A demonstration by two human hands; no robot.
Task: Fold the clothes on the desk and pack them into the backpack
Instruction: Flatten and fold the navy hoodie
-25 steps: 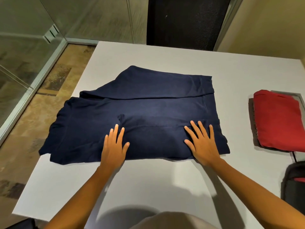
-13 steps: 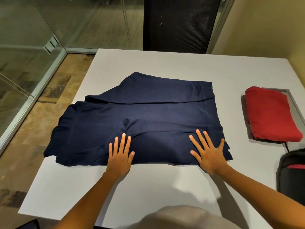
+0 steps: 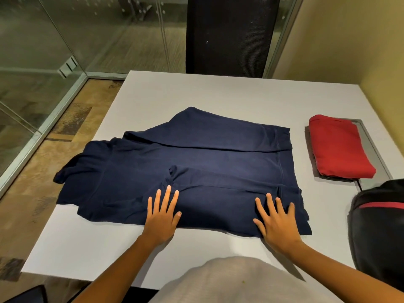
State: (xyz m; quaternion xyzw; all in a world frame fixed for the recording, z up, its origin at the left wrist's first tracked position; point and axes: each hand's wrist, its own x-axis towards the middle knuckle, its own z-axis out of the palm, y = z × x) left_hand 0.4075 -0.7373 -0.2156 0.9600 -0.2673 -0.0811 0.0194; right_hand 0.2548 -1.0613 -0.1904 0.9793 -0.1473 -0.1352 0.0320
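A navy blue garment [image 3: 196, 167] lies spread on the white desk [image 3: 218, 95], partly folded, with its left part hanging over the desk's left edge. My left hand [image 3: 162, 217] rests flat on its near edge, fingers apart. My right hand [image 3: 276, 221] presses flat on the garment's near right corner, fingers spread. Neither hand grips the cloth. A folded red garment [image 3: 336, 147] lies at the right on a dark folded piece. The black backpack [image 3: 380, 232] with a red stripe stands at the desk's right edge, partly cut off by the frame.
A black mesh chair [image 3: 229, 33] stands behind the desk's far edge. Glass walls [image 3: 65, 40] run along the left and back, over a brown floor. A yellow wall is at the right. A grey metal plate [image 3: 371, 149] sits under the red garment.
Both hands have slid slightly toward me along the garment's near edge, staying flat. The view has tilted up, showing more of the chair and backpack.
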